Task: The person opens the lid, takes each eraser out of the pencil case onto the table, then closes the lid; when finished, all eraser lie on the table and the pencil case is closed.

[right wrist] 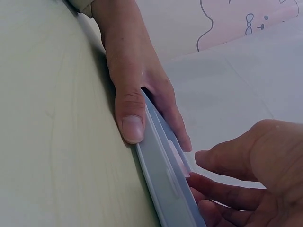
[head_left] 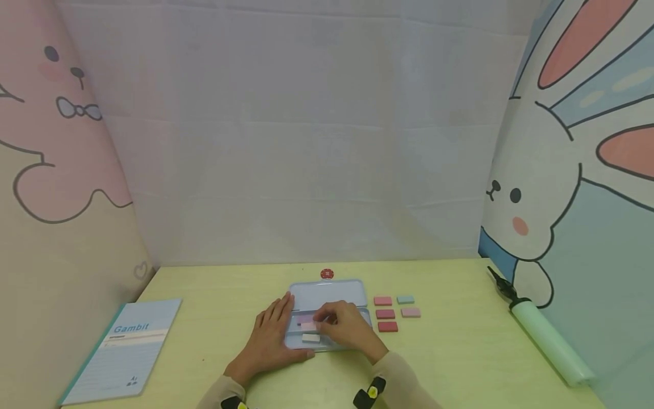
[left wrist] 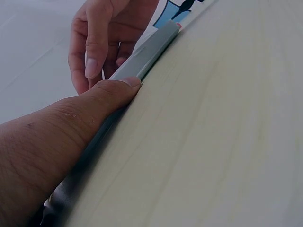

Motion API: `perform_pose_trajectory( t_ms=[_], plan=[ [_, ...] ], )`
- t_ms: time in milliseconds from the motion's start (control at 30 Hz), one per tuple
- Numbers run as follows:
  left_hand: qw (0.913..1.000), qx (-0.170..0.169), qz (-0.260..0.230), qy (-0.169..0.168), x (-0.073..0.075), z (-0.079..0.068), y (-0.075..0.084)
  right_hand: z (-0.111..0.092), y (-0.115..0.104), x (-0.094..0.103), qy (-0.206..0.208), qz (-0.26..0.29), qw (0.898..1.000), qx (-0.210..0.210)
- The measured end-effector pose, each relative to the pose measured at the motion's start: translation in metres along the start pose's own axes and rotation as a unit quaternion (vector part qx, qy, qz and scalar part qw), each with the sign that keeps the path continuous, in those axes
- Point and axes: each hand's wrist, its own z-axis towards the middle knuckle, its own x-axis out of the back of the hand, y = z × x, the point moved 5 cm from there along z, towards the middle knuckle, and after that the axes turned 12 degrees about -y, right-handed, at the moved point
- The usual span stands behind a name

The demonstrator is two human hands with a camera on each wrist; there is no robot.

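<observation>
A flat pale-blue case (head_left: 328,293) stands with its lid raised at the middle of the table. My left hand (head_left: 276,338) lies round its near left corner, fingers straight along the left side, thumb (left wrist: 118,90) along the front edge. Over the case reaches my right hand (head_left: 347,326), thumb and index finger slightly apart in the right wrist view. Its index fingertip is right at a pale pink block (right wrist: 178,158) inside the case. A white block (head_left: 310,338) lies in the front section, and a lilac piece (head_left: 304,318) shows behind the pink one.
Right of the case lie several small blocks, including a dark red block (head_left: 388,326) and a mint block (head_left: 406,299). A red round piece (head_left: 327,274) is behind the lid. A notebook (head_left: 125,349) lies at left, a green pump-like tube (head_left: 552,341) at right.
</observation>
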Motion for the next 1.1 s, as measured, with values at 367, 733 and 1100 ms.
perform_pose_trajectory(
  t_ms=[367,733,1100],
  plan=[
    [1.0000,-0.006,-0.005,0.003,0.0005,-0.0017,0.0006,0.0080,0.0018,-0.0050,0.040,0.005,0.999,0.014],
    [0.9999,-0.005,-0.011,0.001,0.0017,-0.0022,0.0025,0.0085,0.0061,-0.0074,0.039,0.027,0.999,0.017],
    [0.9999,-0.007,-0.008,-0.001,0.0025,-0.0017,0.0022,0.0016,0.0061,0.0004,0.071,0.035,0.997,0.001]
  ],
)
